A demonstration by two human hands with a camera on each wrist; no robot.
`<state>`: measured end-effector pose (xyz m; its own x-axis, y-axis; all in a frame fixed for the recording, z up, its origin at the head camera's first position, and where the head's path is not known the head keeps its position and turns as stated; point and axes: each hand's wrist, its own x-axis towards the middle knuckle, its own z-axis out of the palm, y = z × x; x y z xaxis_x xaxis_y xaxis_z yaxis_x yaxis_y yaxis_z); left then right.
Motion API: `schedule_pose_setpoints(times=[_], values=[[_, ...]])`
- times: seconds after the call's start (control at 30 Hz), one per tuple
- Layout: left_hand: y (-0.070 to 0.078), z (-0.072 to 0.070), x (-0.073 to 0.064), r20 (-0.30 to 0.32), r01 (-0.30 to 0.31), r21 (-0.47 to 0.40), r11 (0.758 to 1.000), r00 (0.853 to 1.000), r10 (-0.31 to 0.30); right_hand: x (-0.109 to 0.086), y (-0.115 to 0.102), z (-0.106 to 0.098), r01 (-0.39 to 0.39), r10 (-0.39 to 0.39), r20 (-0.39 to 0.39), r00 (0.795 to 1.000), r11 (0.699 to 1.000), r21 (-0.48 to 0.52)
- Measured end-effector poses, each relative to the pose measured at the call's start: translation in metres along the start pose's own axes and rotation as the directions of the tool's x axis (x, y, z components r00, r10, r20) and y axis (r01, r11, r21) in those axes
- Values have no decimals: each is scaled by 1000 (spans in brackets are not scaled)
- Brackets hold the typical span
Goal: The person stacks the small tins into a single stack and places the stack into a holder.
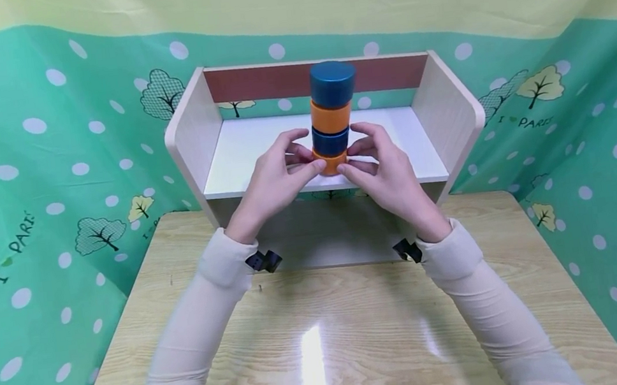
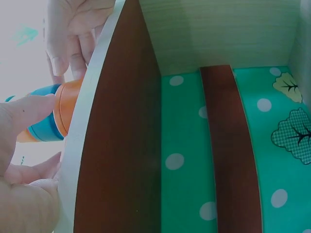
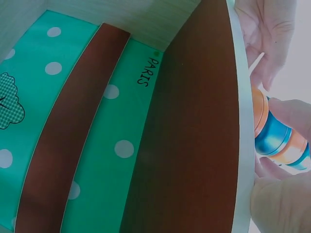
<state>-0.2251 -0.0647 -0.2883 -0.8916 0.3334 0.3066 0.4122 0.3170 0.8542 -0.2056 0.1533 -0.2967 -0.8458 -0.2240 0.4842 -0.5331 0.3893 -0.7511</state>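
A tall stack (image 1: 331, 118) of short cylinders, alternating blue and orange, stands upright near the front edge of the white shelf (image 1: 273, 136). Its top piece is a glossy blue cylinder (image 1: 332, 85) and its lowest an orange cylinder (image 1: 332, 164). From the left side, my left hand (image 1: 278, 172) holds the lower part, thumb at the lowest piece and fingers bent behind. On the opposite side my right hand (image 1: 385, 167) grips the same part, thumb in front. Both wrist views show part of the stack, including an orange piece (image 2: 72, 99) and a blue piece (image 3: 274, 133), beyond the shelf's edge.
The shelf unit has a left side panel (image 1: 194, 136), a right side panel (image 1: 449, 111) and a reddish-brown back rail (image 1: 260, 84). It stands on a wooden table (image 1: 372, 332). Behind hangs a green dotted curtain (image 1: 67, 113).
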Motion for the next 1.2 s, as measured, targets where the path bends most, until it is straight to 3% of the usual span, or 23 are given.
schedule_pose_setpoints(times=[1.2], values=[[-5, 0, 0, -17, -10, -61, 998, 1000, 9, 2, -1, -1, -66, 71, 82, 994, 996, -59]])
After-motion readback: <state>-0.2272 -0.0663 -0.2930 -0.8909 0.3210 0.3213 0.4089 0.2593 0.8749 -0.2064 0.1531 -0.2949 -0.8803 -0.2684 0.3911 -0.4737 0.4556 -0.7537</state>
